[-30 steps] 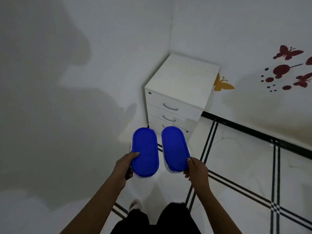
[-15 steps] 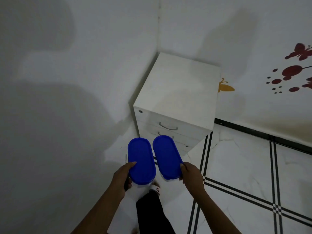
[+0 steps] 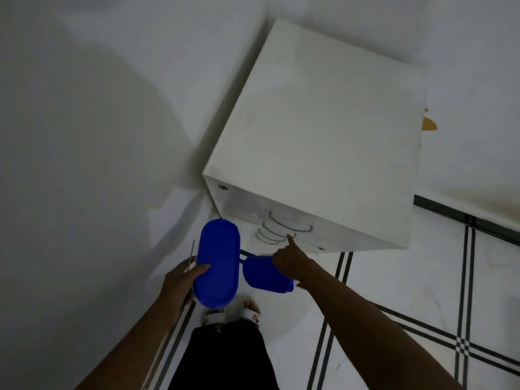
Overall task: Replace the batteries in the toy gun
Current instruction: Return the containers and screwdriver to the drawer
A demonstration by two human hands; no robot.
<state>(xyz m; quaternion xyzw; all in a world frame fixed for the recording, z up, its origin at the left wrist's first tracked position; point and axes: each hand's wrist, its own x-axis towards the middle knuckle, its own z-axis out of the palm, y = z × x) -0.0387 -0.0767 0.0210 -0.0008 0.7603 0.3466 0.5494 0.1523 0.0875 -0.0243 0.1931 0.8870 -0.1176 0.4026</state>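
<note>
- Floor: white tile with dark double lines. The person stands on it in a corner between two white walls.
- Drawer cabinet: white, closed, standing in the corner. Its top is bare, and three curved handles are stacked on the front face.
- Left container: an oval box with a blue lid, held roughly level. Its contents are hidden.
- Right container: same type, tilted, and partly covered by the hand.
- Left hand: fingers clenched on the left container's near end, also pinning a thin metal rod — possibly a screwdriver — against its side.
- Right hand: fingers gripping the right container, while the index finger extends toward the lower handles.
- Toy gun and batteries: not visible. They may be in a container or a drawer; this cannot be confirmed.
- Judged step: opening a drawer with a loaded hand.
- Risks: one free finger gives a weak pull, so the tilted right container may slip and drop — spilling small parts. The rod may slide out of the left grip. The drawer front may strike either container as it opens.
</note>
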